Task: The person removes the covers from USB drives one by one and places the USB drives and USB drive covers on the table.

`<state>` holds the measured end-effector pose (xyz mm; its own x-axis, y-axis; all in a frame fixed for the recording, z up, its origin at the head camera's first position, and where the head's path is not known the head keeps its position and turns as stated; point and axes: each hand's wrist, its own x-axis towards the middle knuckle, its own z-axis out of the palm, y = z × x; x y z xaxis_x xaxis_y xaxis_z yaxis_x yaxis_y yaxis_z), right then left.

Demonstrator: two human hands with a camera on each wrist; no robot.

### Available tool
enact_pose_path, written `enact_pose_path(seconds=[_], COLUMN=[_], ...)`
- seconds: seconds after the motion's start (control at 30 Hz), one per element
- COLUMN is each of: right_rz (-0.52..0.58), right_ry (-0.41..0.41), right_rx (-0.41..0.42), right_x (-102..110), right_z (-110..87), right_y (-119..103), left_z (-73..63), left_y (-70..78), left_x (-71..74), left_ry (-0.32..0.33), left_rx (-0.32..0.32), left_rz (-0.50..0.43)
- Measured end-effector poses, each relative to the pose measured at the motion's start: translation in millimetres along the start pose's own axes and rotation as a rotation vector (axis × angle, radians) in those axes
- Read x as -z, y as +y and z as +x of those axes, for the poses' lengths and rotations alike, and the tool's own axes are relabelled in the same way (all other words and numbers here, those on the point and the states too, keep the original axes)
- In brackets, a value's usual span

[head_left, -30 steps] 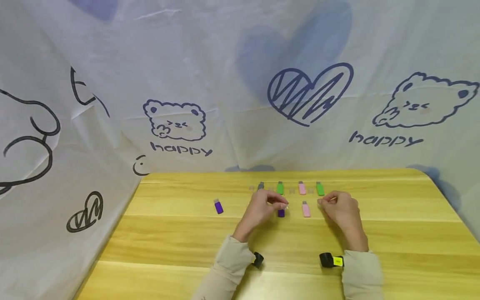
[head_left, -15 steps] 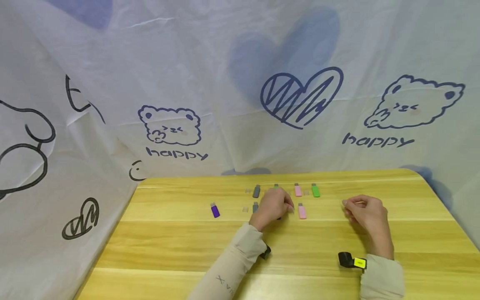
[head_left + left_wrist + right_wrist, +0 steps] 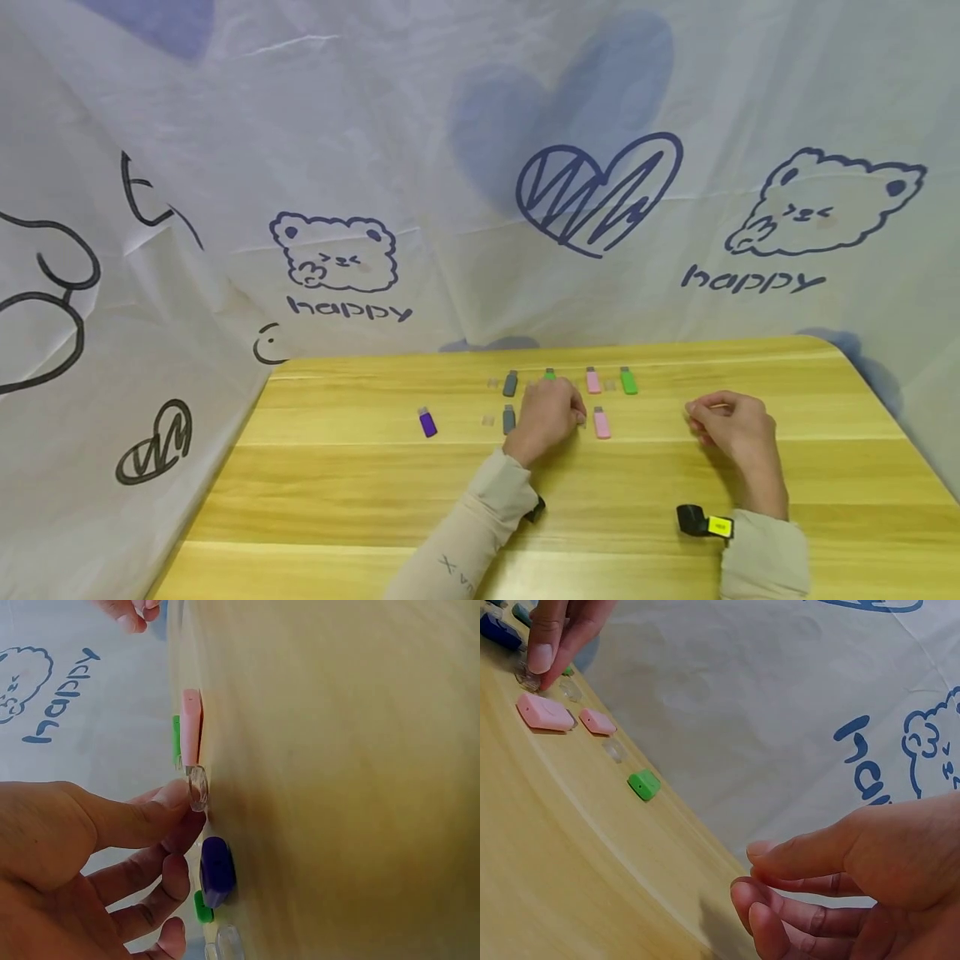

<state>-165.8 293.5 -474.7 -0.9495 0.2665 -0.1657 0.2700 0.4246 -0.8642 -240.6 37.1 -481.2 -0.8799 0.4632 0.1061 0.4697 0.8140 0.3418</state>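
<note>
My left hand (image 3: pixel 549 415) pinches a small clear cap (image 3: pixel 197 788) between thumb and forefinger, low at the tabletop. Just right of it lies a pink USB stick (image 3: pixel 602 423), its metal plug facing away. A purple USB stick (image 3: pixel 217 871) sits under the curled fingers, hidden by the hand in the head view. My right hand (image 3: pixel 738 433) hovers over the table further right, fingers loosely bent and holding nothing. Nearest to it is a green USB stick (image 3: pixel 644 784). Behind the left hand another green USB stick (image 3: pixel 550 374) shows only its end.
Grey USB sticks (image 3: pixel 510 383) lie left of the left hand, with clear caps (image 3: pixel 487 420) beside them. A second purple USB stick (image 3: pixel 427 422) lies apart at the left. In the back row is another pink USB stick (image 3: pixel 592 381). A printed cloth (image 3: pixel 450 275) hangs behind the table.
My left hand has come down with the clear cap, turning palm-down over the purple stick beside the front pink one. My right hand has drawn away to the right.
</note>
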Motion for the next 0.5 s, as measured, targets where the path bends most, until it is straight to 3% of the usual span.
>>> enact_pose_path(seconds=[0.13,0.37,0.5], right_rz=[-0.008,-0.017,-0.030], right_ry=[-0.010,-0.028,-0.029], right_rx=[-0.012,-0.013,0.009], right_x=[-2.0,-4.7,-6.1], right_z=[0.8,1.0,1.5], right_y=[-0.7,-2.3,-4.5], left_z=[-2.5,-17.5,-28.5], left_y=[-3.0,-15.3,-28.4], left_x=[-2.8,9.5,20.4], left_ry=[0.031,0.076,0.156], left_rx=[-0.017,0.044,0.067], left_rz=[-0.020,-0.315,-0.372])
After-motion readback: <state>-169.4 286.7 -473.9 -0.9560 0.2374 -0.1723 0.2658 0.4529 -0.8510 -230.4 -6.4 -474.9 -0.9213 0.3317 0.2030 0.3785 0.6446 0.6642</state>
